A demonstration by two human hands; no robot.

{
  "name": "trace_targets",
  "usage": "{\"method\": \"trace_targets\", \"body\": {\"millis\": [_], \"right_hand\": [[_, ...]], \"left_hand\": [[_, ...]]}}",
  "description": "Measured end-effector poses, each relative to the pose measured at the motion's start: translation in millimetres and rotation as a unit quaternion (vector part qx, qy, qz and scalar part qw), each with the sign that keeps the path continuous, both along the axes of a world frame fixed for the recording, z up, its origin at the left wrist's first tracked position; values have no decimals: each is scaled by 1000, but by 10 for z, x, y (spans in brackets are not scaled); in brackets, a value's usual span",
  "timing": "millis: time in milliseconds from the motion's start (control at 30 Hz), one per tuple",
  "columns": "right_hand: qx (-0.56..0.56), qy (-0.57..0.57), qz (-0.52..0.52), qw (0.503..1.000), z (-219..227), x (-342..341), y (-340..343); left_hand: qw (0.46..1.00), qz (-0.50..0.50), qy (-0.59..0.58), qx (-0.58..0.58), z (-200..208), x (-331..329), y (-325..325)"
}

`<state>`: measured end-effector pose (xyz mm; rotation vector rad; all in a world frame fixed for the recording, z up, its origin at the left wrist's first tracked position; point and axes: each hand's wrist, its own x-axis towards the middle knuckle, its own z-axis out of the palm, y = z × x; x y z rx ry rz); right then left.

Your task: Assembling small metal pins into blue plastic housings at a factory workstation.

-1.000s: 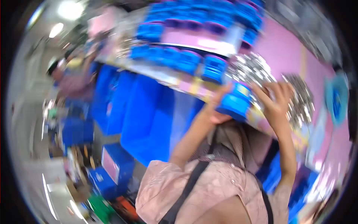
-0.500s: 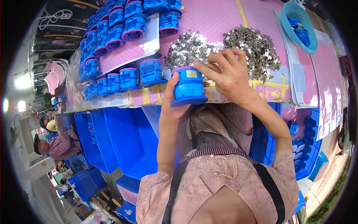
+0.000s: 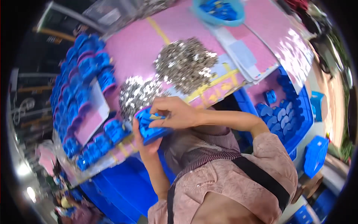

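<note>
My left hand [image 3: 150, 146] is wrapped around the lower side of a round blue plastic housing [image 3: 144, 127], which has a pink ring at its top and a yellow patch. The housing is tilted, close to the table's front edge. Over its right side, my right hand [image 3: 178, 112] is closed, with curled fingers and thumb pressed on the housing near the patch. Whether a small part sits between those fingertips is hidden. Just beyond the hands lie a pile of shiny silver metal pieces [image 3: 136, 95] and a larger pile of duller metal pieces [image 3: 186, 63].
Rows of similar blue housings [image 3: 80, 80] stand at the left, some around a white-edged board [image 3: 97, 112]. A light-blue basket [image 3: 238, 18] holds blue parts at the far side. Blue bins [image 3: 123, 186] sit below the table edge; another bin [image 3: 307, 112] holds blue parts at the right.
The whole view has turned and shifted. The housing is now tilted rather than upright, and my right hand has come down from its top rim onto its side.
</note>
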<state>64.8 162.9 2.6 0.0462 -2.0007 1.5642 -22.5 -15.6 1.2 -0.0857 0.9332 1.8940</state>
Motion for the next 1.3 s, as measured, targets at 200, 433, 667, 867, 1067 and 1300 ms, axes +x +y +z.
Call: {"method": "trace_targets", "body": {"millis": [200, 433, 667, 867, 1067, 1300], "right_hand": [[3, -38, -438, 898, 268, -99, 1401], [278, -75, -579, 763, 518, 351, 2032], [-116, -236, 109, 959, -67, 313, -38], [1, -227, 161, 960, -46, 171, -59], [-6, -153, 147, 977, 70, 78, -75], [16, -158, -5, 987, 206, -25, -213]], "left_hand": [[997, -30, -32, 70, -89, -12, 92], [997, -18, 71, 24, -161, 120, 234], [981, 45, 164, -96, -48, 41, 152], [984, 11, 140, -106, 19, -12, -52], [990, 28, 120, -71, 77, -14, -68], [944, 182, 225, -159, -2, -26, -71]]}}
